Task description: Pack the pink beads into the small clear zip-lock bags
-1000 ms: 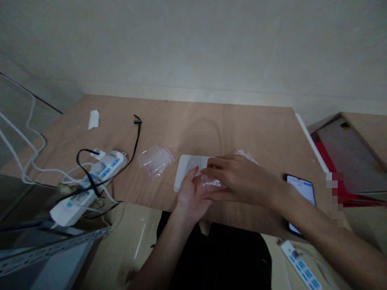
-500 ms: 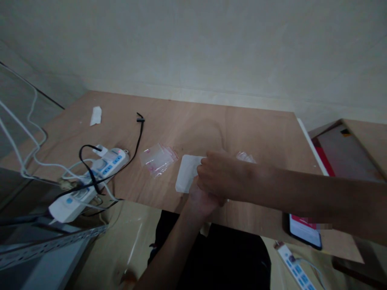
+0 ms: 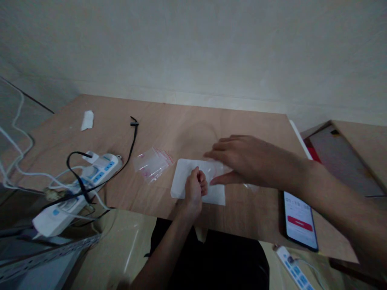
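My left hand (image 3: 196, 187) rests over a white rectangular sheet (image 3: 180, 179), its fingers curled and its thumb along the top. Whether anything small is inside that hand is hidden. To its right, my right hand (image 3: 238, 157) is stretched out above the sheet's right part, thumb apart from the fingers. A faint clear plastic piece (image 3: 215, 167) shows between thumb and fingers; I cannot tell whether it touches them. Left of the sheet lie clear zip bags (image 3: 153, 164) with a reddish seal line. More clear plastic (image 3: 250, 187) pokes out under my right wrist.
A power strip (image 3: 104, 171) with plugs and tangled cables sits at the table's left edge. Behind it are a black strap (image 3: 134, 139) and a white scrap (image 3: 87, 120). A lit phone (image 3: 300, 221) lies at the front right. Another power strip (image 3: 294, 268) is below the table.
My hands were together, the right over the left. Now they are apart: the right has moved up and right and spread its fingers, uncovering the curled left hand and more sheet.
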`<action>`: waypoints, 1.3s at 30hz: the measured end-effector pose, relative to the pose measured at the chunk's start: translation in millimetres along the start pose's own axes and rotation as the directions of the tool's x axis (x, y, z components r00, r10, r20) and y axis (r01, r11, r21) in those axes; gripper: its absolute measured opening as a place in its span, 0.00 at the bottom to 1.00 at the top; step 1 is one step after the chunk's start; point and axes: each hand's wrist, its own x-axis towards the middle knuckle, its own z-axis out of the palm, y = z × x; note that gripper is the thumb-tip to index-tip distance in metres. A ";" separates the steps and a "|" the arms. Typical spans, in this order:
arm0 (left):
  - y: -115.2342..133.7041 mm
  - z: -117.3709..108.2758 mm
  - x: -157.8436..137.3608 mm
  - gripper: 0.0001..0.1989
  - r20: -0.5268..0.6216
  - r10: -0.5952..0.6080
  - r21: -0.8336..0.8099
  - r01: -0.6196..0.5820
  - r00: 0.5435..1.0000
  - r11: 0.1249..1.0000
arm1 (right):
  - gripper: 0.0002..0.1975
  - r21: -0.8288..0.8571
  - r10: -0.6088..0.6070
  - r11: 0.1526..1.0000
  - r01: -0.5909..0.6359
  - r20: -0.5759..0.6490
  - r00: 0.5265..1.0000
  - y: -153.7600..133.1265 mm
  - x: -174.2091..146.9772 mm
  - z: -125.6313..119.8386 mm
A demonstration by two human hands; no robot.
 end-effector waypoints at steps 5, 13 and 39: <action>-2.9 -12.7 20.9 0.14 0.231 0.602 0.809 -0.495 0.764 0.317 | 0.31 0.079 0.605 0.741 -0.667 -0.509 0.612 26.5 -72.0 44.3; -24.6 -18.3 35.4 0.12 0.436 0.590 0.880 -0.460 0.680 -0.120 | 0.33 -0.011 0.774 0.593 -0.805 -0.265 0.575 13.7 -91.9 164.7; 111.4 -116.3 91.0 0.31 -0.036 0.312 0.932 0.144 0.950 -0.332 | 0.34 0.194 0.808 0.541 -0.819 -0.391 0.441 13.4 -98.1 162.2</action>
